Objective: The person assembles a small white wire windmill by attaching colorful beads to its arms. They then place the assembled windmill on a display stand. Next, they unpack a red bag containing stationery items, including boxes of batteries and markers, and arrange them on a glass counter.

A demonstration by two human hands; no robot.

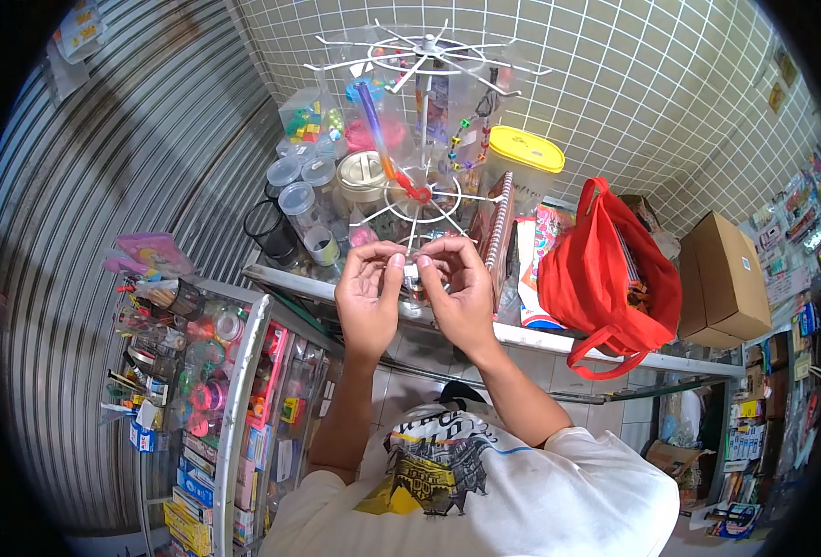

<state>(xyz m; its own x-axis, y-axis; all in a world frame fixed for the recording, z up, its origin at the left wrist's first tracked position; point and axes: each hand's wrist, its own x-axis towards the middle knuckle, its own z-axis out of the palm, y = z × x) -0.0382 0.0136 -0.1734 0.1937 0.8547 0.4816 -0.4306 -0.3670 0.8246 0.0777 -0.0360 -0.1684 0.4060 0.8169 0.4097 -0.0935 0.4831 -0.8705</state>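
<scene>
My left hand (372,292) and my right hand (459,292) meet in front of the lower tier of a white wire rotating display rack (424,104). Between my thumbs and fingertips is a small clear plastic packet (412,275), pinched from both sides. Its contents are small and shiny, too small to tell. The packet's top edge lies close to a hook of the lower tier; whether it hangs on it cannot be seen. Higher on the rack hang a purple-to-orange strap with a red clip (379,136) and a beaded string (456,150) in clear bags.
Clear lidded jars (298,200) and a black mesh cup (271,230) stand left on the glass counter. To the right are a spiral notebook (501,223), a yellow-lidded tub (525,150), a red cloth bag (605,278) and a cardboard box (724,278). A glass display case (233,418) flanks my left.
</scene>
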